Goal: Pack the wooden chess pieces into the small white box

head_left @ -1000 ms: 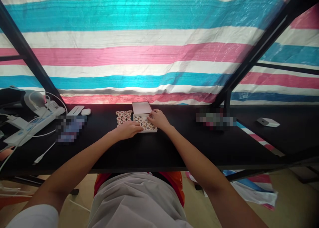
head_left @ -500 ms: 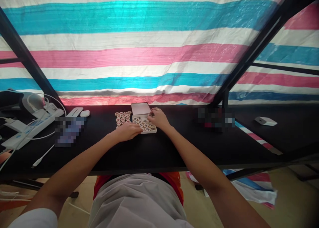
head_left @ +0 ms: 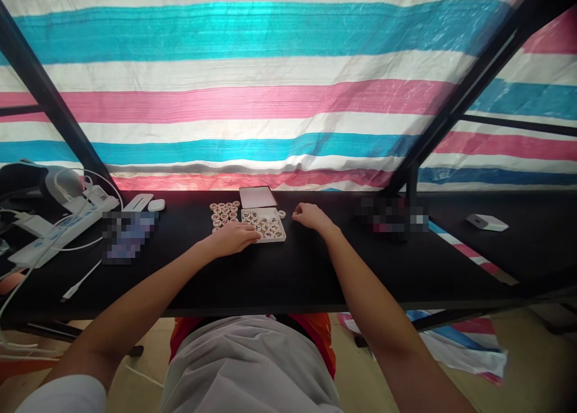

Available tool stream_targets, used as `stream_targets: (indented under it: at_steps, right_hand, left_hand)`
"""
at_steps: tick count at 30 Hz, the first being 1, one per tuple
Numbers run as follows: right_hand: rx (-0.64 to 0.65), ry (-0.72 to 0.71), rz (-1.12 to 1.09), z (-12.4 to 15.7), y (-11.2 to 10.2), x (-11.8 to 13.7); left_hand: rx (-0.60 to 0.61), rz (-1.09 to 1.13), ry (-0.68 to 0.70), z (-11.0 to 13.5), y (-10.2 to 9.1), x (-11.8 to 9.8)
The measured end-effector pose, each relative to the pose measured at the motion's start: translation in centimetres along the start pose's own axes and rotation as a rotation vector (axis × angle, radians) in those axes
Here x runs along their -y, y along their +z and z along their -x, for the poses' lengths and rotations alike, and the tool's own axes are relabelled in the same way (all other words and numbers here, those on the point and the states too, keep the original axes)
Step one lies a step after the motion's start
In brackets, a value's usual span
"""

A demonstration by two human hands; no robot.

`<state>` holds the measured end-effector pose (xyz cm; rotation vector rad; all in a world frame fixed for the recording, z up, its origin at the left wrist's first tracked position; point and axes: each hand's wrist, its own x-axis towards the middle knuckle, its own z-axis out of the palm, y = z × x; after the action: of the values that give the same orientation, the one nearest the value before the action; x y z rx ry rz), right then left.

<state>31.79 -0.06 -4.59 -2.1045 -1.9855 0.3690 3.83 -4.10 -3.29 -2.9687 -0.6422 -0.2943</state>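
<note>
View from the head, looking down along two bare arms that reach across a black desk (head_left: 288,269). At the far middle of the desk sits a shallow white box (head_left: 273,240), partly filled with round pale pieces (head_left: 265,223) marked in red or black. Its lid (head_left: 258,196) lies flat just behind it, touching or nearly so. A cluster (head_left: 224,213) of the same round discs lies on the desk just left of the box, and one lone disc (head_left: 282,214) rests at the box's far right corner.

The left hand (head_left: 234,237) lies palm down with the fingers stretched out and close together, the fingertips on the near left corner of the box; it grips nothing. The right hand (head_left: 311,216) rests on the desk to the right of the box, apart from it, curled into a loose fist. It may pinch a small disc at its fingertips, but this is too small to tell.

Far left on the desk are a white power strip (head_left: 58,229) with cables and a white mouse (head_left: 155,205). A small white device (head_left: 485,222) lies far right. A tarp (head_left: 270,94) striped in blue, pink and white hangs behind the desk
</note>
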Motion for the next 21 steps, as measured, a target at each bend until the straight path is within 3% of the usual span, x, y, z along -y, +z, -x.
stream_targets:
  at_steps: [4, 10, 16, 21]
  right_hand:
    - [0.077, -0.144, -0.023, 0.3, 0.0, 0.9]
    - [0.155, -0.154, -0.098, 0.8, -0.3, 1.2]
    - [0.146, -0.203, -0.227, 0.7, -0.1, 1.2]
    - [0.140, -0.257, -0.177, 0.4, 0.2, 1.4]
  left_hand:
    - [0.012, 0.004, -0.013, -0.1, 0.0, 0.0]
    - [0.012, 0.015, -0.019, 0.0, 0.0, 0.0]
    - [0.011, 0.018, -0.009, 0.0, -0.1, 0.0]
    - [0.009, 0.011, -0.011, 0.0, -0.1, 0.0]
